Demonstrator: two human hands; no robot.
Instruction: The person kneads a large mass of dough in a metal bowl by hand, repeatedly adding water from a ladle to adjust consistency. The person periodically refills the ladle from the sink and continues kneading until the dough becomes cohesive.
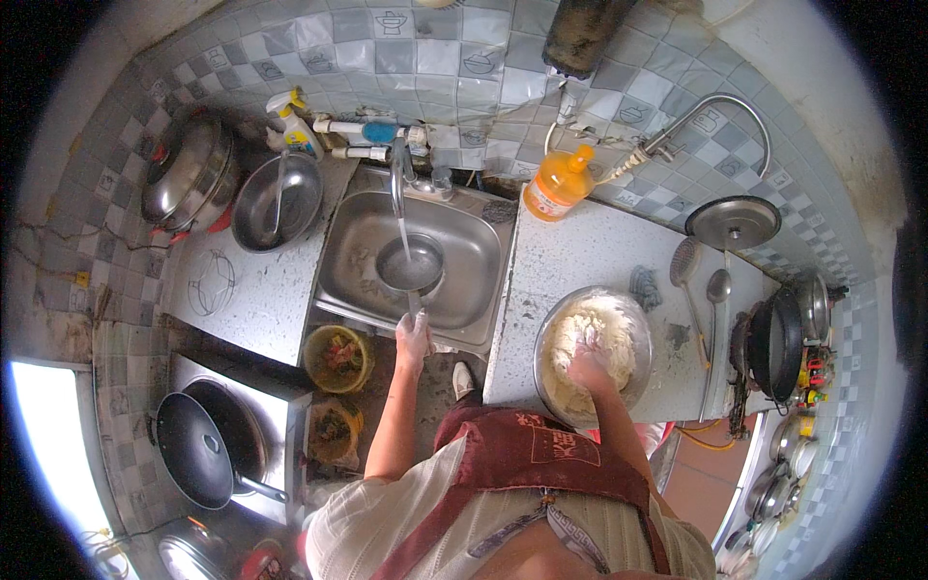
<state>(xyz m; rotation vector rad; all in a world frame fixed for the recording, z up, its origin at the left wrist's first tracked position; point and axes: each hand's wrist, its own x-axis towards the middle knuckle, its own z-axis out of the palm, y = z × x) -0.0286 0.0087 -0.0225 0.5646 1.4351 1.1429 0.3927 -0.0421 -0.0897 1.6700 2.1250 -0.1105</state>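
Note:
My left hand (pixel 413 337), dusted with flour, grips the handle of a metal ladle or small dipper (pixel 409 264). Its bowl is inside the stainless steel sink (pixel 471 290), under a stream of water from the tap (pixel 397 185). On the counter to the right stands a large metal bowl (pixel 645 326) of shaggy, floury dough (pixel 616 348). My right hand (pixel 591 366) reaches into it, its fingers coated and partly sunk in the dough. How far those fingers are closed does not show.
Right counter (pixel 536 290): an orange pump bottle (pixel 558 185), a skimmer (pixel 685 261), a metal ladle (pixel 718 286) and a dark pan (pixel 776 348). Left counter: a metal basin (pixel 290 181), a steamer pot (pixel 188 181) and a wire rack (pixel 212 283). Below stand waste buckets (pixel 366 362) and a wok (pixel 192 449).

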